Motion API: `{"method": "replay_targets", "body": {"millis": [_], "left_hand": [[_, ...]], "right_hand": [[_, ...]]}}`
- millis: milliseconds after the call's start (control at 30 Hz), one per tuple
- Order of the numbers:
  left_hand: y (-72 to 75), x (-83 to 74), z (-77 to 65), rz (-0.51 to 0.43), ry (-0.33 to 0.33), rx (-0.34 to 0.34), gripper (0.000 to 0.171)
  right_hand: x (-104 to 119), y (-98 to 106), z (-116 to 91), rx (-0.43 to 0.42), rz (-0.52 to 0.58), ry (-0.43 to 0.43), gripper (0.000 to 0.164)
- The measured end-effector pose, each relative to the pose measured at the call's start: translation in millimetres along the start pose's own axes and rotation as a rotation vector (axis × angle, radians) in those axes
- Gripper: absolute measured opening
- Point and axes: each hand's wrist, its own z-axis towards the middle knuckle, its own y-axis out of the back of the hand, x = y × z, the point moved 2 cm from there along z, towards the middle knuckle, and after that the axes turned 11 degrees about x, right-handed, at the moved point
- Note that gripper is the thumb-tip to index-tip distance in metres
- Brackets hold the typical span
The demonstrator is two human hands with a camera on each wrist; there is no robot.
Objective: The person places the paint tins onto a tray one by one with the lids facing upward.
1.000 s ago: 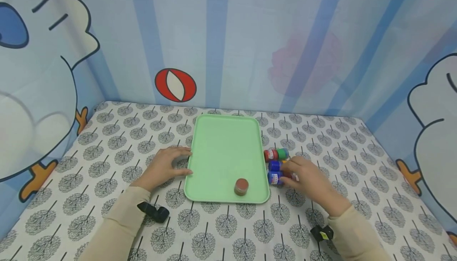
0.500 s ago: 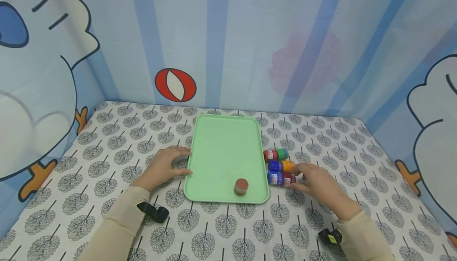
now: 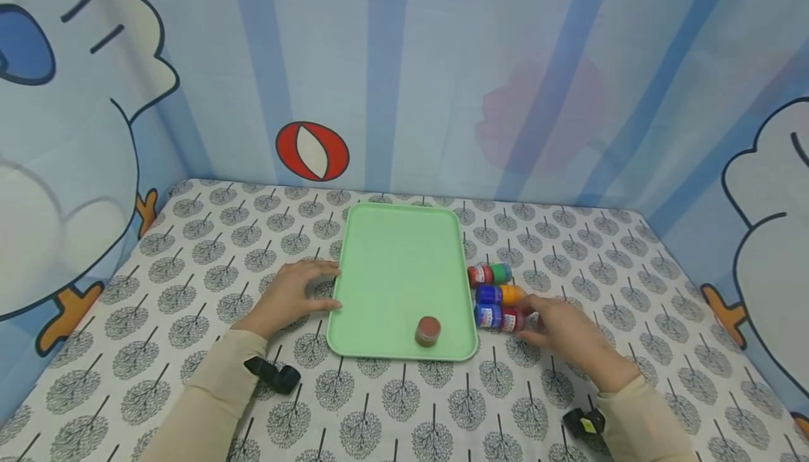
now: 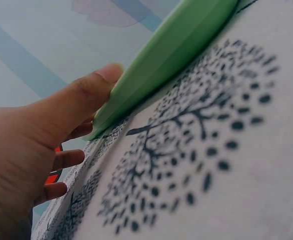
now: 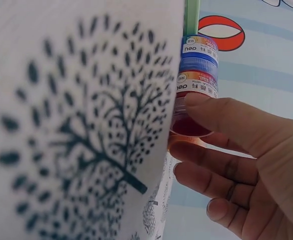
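1. Left hand (image 3: 287, 296), fingers spread, touches the green tray (image 3: 400, 265).
2. Right hand (image 3: 564, 328) lays its thumb on the dark red jar (image 3: 510, 319), outside the tray (pinching or not, I cannot tell).
3. Loading seems underway, 1 brown jar (image 3: 428, 331) inside; the next move likely needs a firm grip.

Tray (image 3: 404, 265): plain light green. Brown jar (image 3: 428, 331) on it, reddish tone. Rest of the jars, solid colours: red jar (image 3: 479, 276), green jar (image 3: 501, 273), dark-blue jar (image 3: 489, 295), orange jar (image 3: 511, 295), mid-blue jar (image 3: 488, 316), dark-red jar (image 3: 512, 319). White labels on red, mid-blue, dark-red. Cloth (image 3: 392, 406): off-white, dark tree print. Backdrop (image 3: 436, 97): pale blue, darker blue stripes. Ball print (image 3: 312, 151): red and white, black outline. Sleeves (image 3: 205, 399): beige. Wrist cameras (image 3: 281, 378): black.
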Motion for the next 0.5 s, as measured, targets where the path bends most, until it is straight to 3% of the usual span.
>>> {"method": "replay_targets", "body": {"millis": [500], "left_hand": [[2.1, -3.3, -0.4, 0.02, -0.016, 0.002, 0.062]], "right_hand": [[2.3, -0.7, -0.5, 0.01, 0.032, -0.019, 0.032]]}}
